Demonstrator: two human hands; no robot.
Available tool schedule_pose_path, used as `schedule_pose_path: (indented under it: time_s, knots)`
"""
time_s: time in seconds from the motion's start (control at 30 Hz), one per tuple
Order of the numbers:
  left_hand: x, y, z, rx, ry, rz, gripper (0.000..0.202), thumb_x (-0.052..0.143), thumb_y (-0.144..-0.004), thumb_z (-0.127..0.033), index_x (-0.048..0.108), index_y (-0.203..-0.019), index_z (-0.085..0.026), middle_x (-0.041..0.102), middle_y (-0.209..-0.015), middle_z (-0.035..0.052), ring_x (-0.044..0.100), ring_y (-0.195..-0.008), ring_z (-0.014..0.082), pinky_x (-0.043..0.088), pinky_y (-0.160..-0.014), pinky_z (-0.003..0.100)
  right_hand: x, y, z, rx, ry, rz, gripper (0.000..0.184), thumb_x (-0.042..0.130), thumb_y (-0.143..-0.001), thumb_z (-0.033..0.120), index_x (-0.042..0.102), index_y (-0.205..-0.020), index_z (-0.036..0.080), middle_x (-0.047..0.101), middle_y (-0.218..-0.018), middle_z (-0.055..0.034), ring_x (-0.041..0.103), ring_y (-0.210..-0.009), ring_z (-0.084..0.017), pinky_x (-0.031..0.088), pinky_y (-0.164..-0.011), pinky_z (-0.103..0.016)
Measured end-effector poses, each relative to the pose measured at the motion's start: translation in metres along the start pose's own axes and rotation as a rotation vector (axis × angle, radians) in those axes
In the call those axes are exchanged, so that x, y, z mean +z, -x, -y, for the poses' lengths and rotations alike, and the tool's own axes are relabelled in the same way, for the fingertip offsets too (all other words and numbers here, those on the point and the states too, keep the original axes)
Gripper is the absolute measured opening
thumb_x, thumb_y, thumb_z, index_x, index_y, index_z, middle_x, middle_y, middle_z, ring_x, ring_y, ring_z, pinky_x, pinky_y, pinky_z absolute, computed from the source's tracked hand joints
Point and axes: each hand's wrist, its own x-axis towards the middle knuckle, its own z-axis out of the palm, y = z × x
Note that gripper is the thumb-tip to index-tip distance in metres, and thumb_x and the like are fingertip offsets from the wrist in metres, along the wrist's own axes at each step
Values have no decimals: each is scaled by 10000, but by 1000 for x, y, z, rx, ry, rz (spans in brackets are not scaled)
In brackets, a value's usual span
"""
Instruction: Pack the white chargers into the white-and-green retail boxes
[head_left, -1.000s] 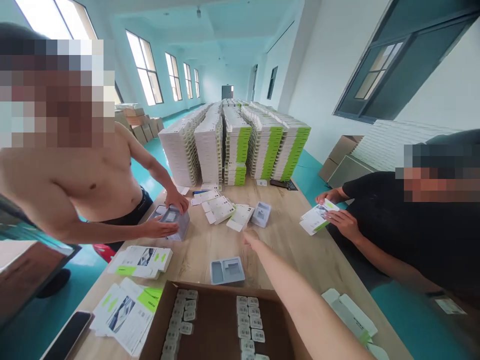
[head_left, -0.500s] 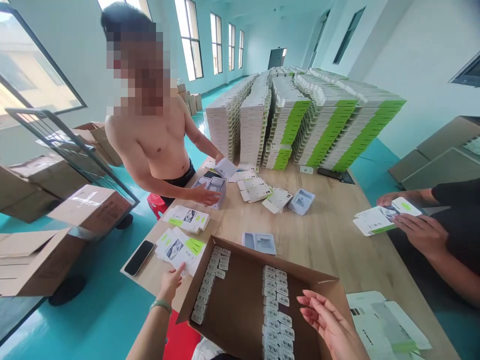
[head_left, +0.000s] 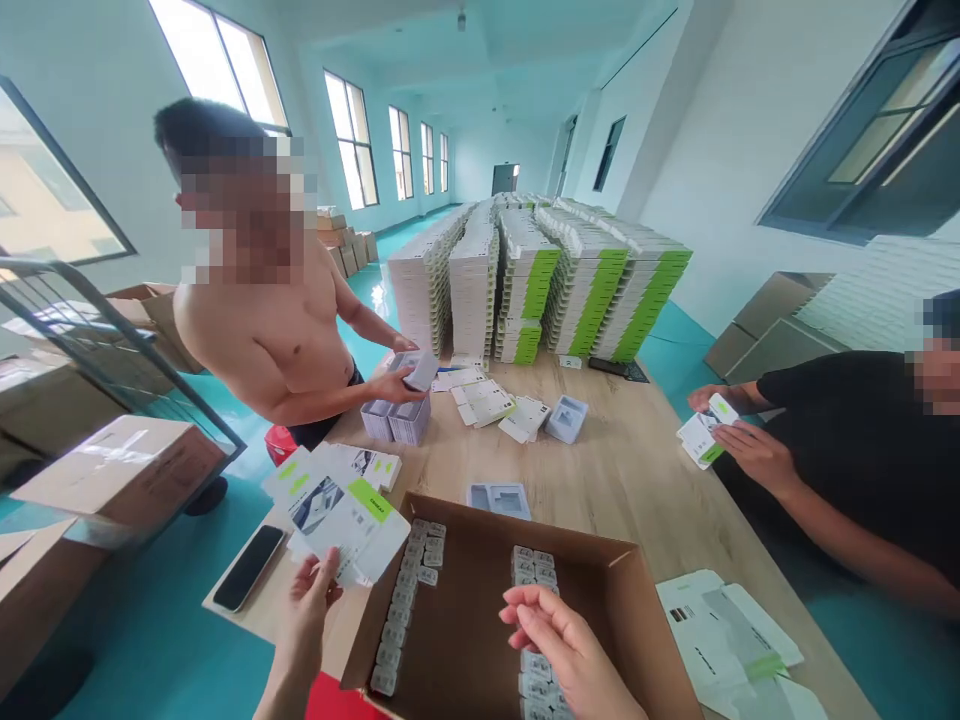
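My left hand [head_left: 315, 590] is closed on the lower edge of some flat printed cartons [head_left: 349, 525], white with green patches, raised over the table's left side. My right hand [head_left: 559, 640] hovers over an open brown cardboard box [head_left: 465, 620], its fingers loosely bent and nothing visible in them. Rows of small white labelled pieces [head_left: 394, 635] line the box's left side, and more small white pieces [head_left: 536, 690] run down its middle, partly hidden by my right hand.
A phone [head_left: 250, 568] lies at the table's left edge. Beyond the box are a plastic tray [head_left: 499, 500], another tray [head_left: 568, 420] and loose flat cartons [head_left: 480, 402]. Tall box stacks [head_left: 517, 280] stand behind. Co-workers handle a tray at left and a carton at right.
My left hand has picked up the flat cartons from the table. My right hand has moved left over the box's middle. The left co-worker now holds a tray in both hands. The view has tilted up.
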Motion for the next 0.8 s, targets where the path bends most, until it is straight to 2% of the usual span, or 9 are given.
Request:
schedule_pose_path:
  time_s: [0.07,0.1,0.23,0.33,0.4,0.5,0.57,0.63,0.8]
  knots:
    - [21,20,-4,17,11,148,698,1028,-456,-536,752,-988,-177,802,-809,3,669,-599,126,510,-506,197,7,-7,9,-92,9,2,607,658,-828,786,803,-1045,238,802,-988,-106,757,-851,-273,599,-877,-430]
    - [34,30,-4,11,11,242,724,1018,-449,-571,764,-1002,-179,822,-858,34,713,-653,173,545,-536,232,10,-10,16,-139,9,-10,620,629,-861,781,785,-1148,253,801,-1039,-106,761,-892,-274,595,-900,-430]
    - [83,66,9,74,-96,639,710,916,-667,-606,733,-1220,-198,818,-1159,137,755,-1091,360,624,-895,421,28,-9,43,-297,71,-80,563,490,-1007,690,735,-1302,278,807,-1011,-93,763,-898,-280,604,-816,-371]
    - [104,81,20,229,-129,720,1107,915,-617,-674,470,-1550,-277,625,-1512,177,638,-1329,379,568,-1042,449,44,1,42,-505,219,-237,529,421,-1060,618,737,-1324,285,816,-1059,-105,766,-905,-290,599,-808,-360]
    - [107,84,24,159,-137,878,1173,889,-573,-751,477,-1557,-264,547,-1587,179,565,-1412,397,518,-1121,476,52,9,32,-679,312,-278,498,434,-1064,595,726,-1358,317,806,-1187,-99,756,-1033,-295,588,-919,-383]
    - [98,81,24,-142,-146,991,981,719,-641,-876,703,-1346,-194,722,-1360,188,611,-1346,442,525,-1105,557,48,18,22,-768,343,-218,437,460,-1066,577,771,-1280,356,790,-1263,-65,727,-1130,-284,569,-1013,-413]
    - [86,76,23,-258,-138,924,913,663,-693,-863,726,-1315,-198,789,-1205,176,669,-1258,454,567,-1027,594,34,24,27,-710,303,-194,383,480,-1080,507,806,-1181,335,806,-1193,-63,736,-1108,-264,583,-994,-393]
    - [74,73,22,-336,-167,945,883,741,-685,-782,717,-1331,-181,812,-1130,174,701,-1205,463,580,-993,595,15,30,41,-626,278,-207,333,505,-1079,420,809,-1119,288,806,-1108,-72,750,-1049,-245,604,-946,-363]
    - [73,78,15,-530,-229,1346,976,918,-546,-650,719,-1329,-102,835,-1046,192,735,-1134,492,562,-1016,550,-18,45,87,-487,385,-310,266,588,-1005,319,717,-1219,232,741,-1048,-66,715,-937,-216,620,-750,-301]
